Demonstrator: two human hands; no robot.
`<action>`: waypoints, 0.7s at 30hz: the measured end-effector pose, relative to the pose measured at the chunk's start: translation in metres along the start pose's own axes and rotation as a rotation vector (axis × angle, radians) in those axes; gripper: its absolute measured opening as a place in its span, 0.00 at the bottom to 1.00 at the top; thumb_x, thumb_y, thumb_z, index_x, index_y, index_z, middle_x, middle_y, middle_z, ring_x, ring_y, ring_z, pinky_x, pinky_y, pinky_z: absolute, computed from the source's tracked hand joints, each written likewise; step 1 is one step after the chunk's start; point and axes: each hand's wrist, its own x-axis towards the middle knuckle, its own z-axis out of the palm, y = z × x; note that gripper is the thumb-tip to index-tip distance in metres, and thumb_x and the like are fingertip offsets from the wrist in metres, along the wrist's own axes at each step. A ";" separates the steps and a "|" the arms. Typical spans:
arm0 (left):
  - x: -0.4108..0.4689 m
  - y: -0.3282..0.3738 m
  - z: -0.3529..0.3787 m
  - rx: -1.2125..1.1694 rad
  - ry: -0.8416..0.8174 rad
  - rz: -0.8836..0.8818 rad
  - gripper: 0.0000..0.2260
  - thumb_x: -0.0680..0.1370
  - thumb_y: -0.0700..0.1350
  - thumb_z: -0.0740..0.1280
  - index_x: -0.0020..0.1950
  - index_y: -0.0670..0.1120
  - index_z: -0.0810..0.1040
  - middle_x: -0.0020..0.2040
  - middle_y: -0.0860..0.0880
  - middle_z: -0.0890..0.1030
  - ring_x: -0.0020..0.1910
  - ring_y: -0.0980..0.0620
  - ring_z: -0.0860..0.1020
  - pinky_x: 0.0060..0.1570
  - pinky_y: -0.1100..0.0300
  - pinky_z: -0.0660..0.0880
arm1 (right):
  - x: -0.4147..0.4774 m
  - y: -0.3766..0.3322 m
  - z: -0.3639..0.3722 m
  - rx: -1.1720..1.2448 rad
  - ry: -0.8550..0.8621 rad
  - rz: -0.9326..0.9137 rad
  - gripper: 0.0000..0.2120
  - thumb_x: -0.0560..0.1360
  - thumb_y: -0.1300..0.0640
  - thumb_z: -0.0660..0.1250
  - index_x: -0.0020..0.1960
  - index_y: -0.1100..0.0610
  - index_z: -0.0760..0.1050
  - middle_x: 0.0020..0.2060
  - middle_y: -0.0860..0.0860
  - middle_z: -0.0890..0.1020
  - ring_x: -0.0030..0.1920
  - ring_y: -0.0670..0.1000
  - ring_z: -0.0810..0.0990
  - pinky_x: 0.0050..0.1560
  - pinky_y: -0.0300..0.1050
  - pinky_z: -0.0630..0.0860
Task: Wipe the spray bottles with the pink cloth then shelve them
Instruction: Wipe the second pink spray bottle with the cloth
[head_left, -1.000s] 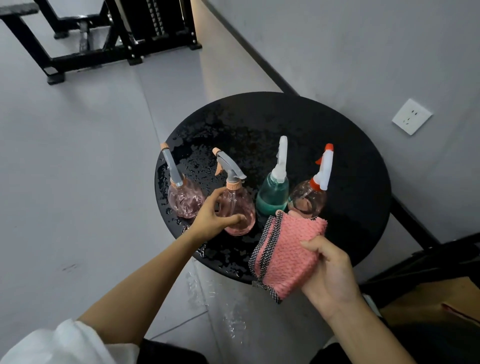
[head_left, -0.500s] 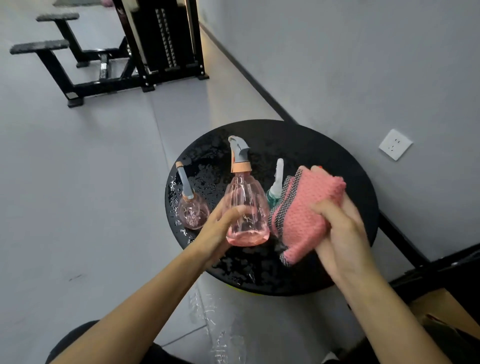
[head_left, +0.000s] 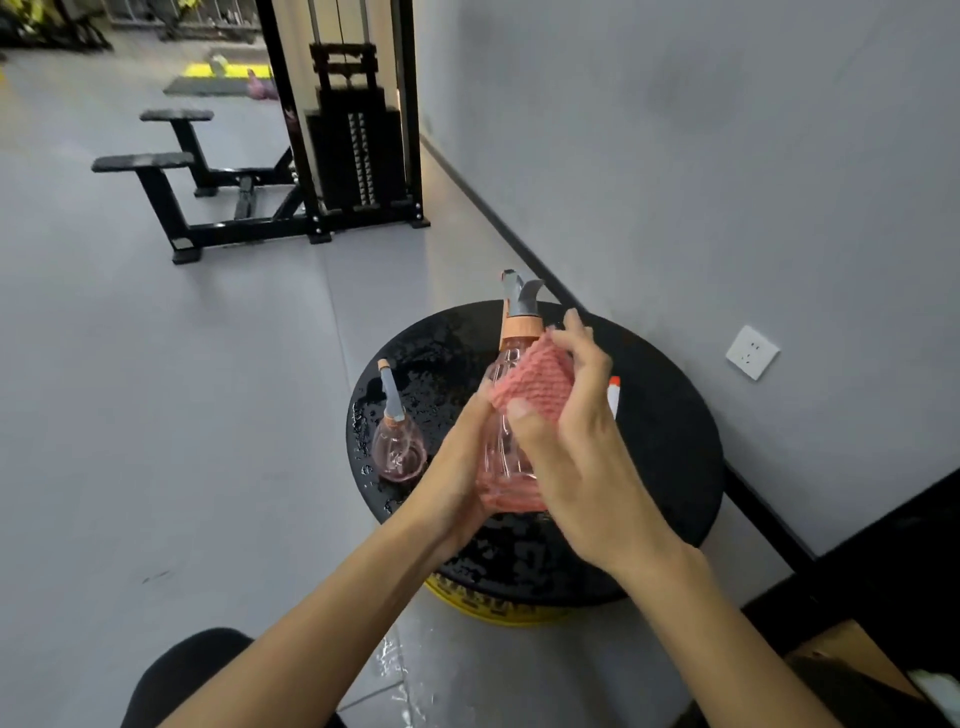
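Pink translucent plastic spray bottle (head_left: 500, 448), held upright above the wet round black worktop (head_left: 667, 447). Lower body is gripped by the left hand (head_left: 457, 470); pink knitted cloth (head_left: 530, 384) is pressed round its shoulder by the curled right hand (head_left: 579, 460). Judged light, rigid, wet-slippery; best gripped low.

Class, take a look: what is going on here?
A person holds a pink spray bottle in the left hand over a wet round black table. The right hand presses a pink cloth against its upper part. A second pink bottle stands on the table. An orange-tipped nozzle shows behind the right hand.
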 end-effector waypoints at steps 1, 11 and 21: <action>-0.003 0.002 0.001 -0.016 0.004 -0.002 0.25 0.73 0.66 0.54 0.61 0.55 0.78 0.50 0.51 0.86 0.48 0.55 0.85 0.39 0.59 0.81 | -0.005 -0.003 -0.001 0.007 0.015 -0.040 0.28 0.77 0.42 0.51 0.74 0.50 0.54 0.79 0.46 0.48 0.79 0.42 0.44 0.77 0.53 0.54; -0.016 0.008 0.016 -0.121 0.060 -0.046 0.28 0.80 0.65 0.49 0.66 0.52 0.77 0.62 0.45 0.83 0.61 0.48 0.81 0.51 0.57 0.81 | -0.046 -0.010 -0.005 -0.454 0.131 -0.284 0.25 0.83 0.50 0.47 0.80 0.53 0.52 0.80 0.45 0.51 0.79 0.46 0.48 0.76 0.44 0.52; -0.019 0.002 0.026 -0.197 0.103 -0.009 0.26 0.81 0.64 0.50 0.62 0.52 0.81 0.61 0.44 0.83 0.60 0.48 0.82 0.51 0.55 0.80 | -0.052 -0.024 -0.013 -0.281 0.042 -0.158 0.29 0.81 0.47 0.41 0.79 0.49 0.37 0.78 0.42 0.36 0.77 0.43 0.34 0.78 0.47 0.39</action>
